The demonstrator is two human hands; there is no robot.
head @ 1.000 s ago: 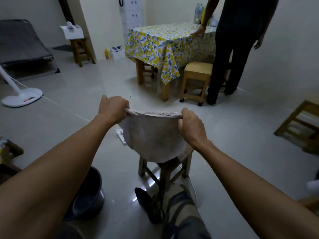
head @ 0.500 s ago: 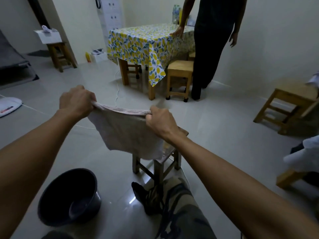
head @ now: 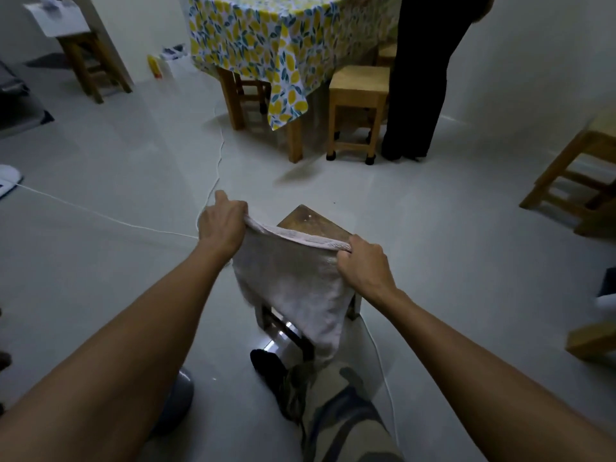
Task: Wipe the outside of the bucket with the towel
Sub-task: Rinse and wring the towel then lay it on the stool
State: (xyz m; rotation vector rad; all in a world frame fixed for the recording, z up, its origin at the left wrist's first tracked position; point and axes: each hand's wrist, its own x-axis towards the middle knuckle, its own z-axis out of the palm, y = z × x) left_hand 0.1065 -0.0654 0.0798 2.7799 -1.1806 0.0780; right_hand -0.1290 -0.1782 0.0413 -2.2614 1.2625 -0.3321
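Nearest, a dark bucket (head: 178, 400) sits on the floor, mostly hidden under the left forearm. Ahead, the left hand (head: 221, 221) and right hand (head: 361, 265) each have their fingers clenched around a top corner of the pale towel (head: 296, 288), which hangs over a small wooden stool (head: 311, 221). Beyond stands a lemon-print table (head: 266, 38).
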